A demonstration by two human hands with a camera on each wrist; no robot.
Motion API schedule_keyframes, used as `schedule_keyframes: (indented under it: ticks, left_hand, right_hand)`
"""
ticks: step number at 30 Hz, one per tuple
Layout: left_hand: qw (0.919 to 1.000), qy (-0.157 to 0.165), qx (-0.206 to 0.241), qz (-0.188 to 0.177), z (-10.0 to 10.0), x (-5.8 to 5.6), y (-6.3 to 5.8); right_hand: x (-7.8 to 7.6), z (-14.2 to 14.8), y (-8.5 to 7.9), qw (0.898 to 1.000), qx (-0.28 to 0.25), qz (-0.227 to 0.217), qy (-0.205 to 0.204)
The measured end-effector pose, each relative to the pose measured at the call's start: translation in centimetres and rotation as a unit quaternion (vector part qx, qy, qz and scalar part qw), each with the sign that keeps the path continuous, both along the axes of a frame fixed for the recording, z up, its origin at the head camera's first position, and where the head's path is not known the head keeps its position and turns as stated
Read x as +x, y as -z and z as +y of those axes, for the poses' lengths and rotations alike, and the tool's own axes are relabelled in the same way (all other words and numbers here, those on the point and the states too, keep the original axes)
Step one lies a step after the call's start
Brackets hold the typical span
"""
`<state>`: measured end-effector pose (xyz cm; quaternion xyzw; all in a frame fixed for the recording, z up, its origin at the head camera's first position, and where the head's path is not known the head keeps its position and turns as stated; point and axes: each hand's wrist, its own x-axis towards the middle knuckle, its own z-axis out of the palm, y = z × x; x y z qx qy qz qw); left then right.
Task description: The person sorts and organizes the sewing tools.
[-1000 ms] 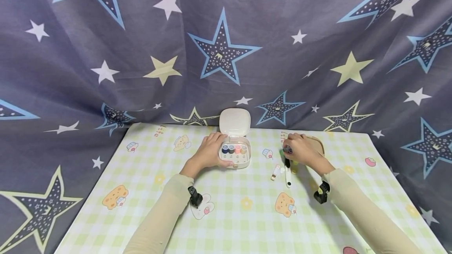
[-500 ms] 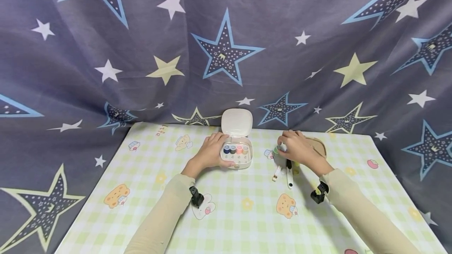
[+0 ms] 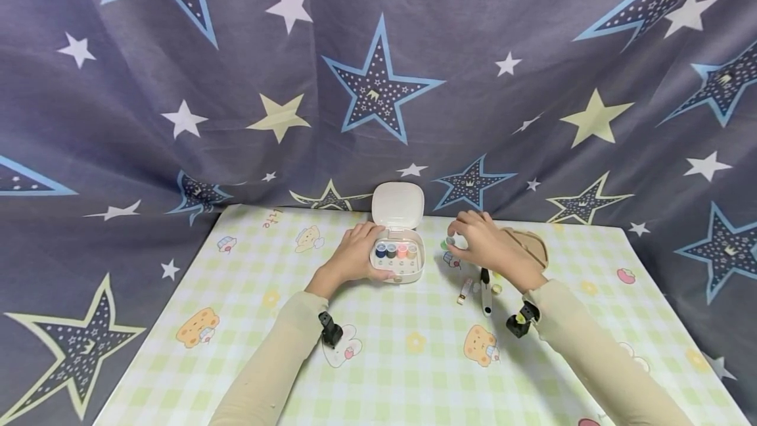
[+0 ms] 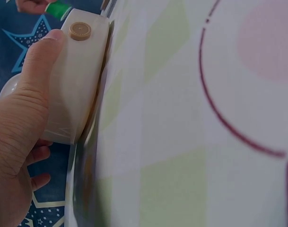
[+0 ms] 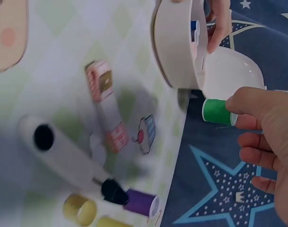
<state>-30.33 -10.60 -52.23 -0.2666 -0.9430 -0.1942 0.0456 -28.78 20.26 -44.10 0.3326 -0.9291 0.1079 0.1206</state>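
Green thread wound on a small white-ended spool [image 5: 216, 111] sits in the person's right hand [image 3: 481, 242], pinched by one end between thumb and index finger; the other fingers of that hand bend loosely beside it. The spool is to the right of a rounded white plastic box [image 3: 408, 277], apart from it.

The person's left hand [image 3: 351, 252] grips the left side of the box, with the thumb along its front wall near a round brown button [image 4: 80, 31] and the fingers toward the rear corner. A white rounded lid [image 3: 398, 206] stands raised at the back of the box. Inside, four spools form one row: navy blue [image 3: 381, 251], dark grey [image 3: 391, 251], coral pink [image 3: 402, 252] and beige [image 3: 411, 252], with small pale studs in front.

Below the right hand on the worktop [image 3: 384, 373], covered in green-and-white checked cloth with cartoon prints, lie a slim white tool with a black tip [image 5: 63, 151], a narrow pink-and-white packet [image 5: 107, 106], a purple thread spool [image 5: 142, 203] by the tool's tip and a yellow spool [image 5: 80, 210] near it. A tan rounded tray-like piece [image 3: 535, 248] rests behind the right wrist, partly hidden. Black devices are strapped over both cream sleeves, and a dark grey-blue curtain [image 3: 219, 84] printed with stars hangs behind.
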Motion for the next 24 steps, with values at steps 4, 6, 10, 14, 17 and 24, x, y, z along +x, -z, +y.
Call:
schedule_keyframes:
  ticks: [4, 6, 10, 14, 17, 24]
  left_hand:
    - [1.0, -0.002, -0.002, -0.007, 0.0, 0.1, -0.1]
    - [1.0, -0.003, -0.002, -0.009, 0.0, 0.2, -0.2]
    - [1.0, -0.003, -0.002, -0.007, 0.1, 0.2, 0.0]
    - [1.0, -0.001, 0.001, -0.005, 0.1, 0.2, 0.0]
    - [1.0, 0.0, 0.001, -0.002, 0.0, 0.2, 0.0]
    - [1.0, 0.005, 0.002, 0.007, -0.1, 0.4, -0.3]
  right_hand:
    - [-0.3, -1.2, -0.1, 1.0, -0.01, -0.003, -0.007]
    - [-0.4, -1.9, -0.2, 1.0, -0.013, -0.003, -0.014]
    - [-0.4, -3.2, -0.4, 0.999, -0.005, 0.006, -0.032]
    - [-0.4, -4.6, -0.6, 0.998, 0.008, 0.021, -0.051]
    - [-0.4, -5.7, -0.8, 0.997, 0.013, 0.031, -0.069]
    - [-0.2, -8.1, -1.1, 0.992, 0.036, 0.046, -0.111]
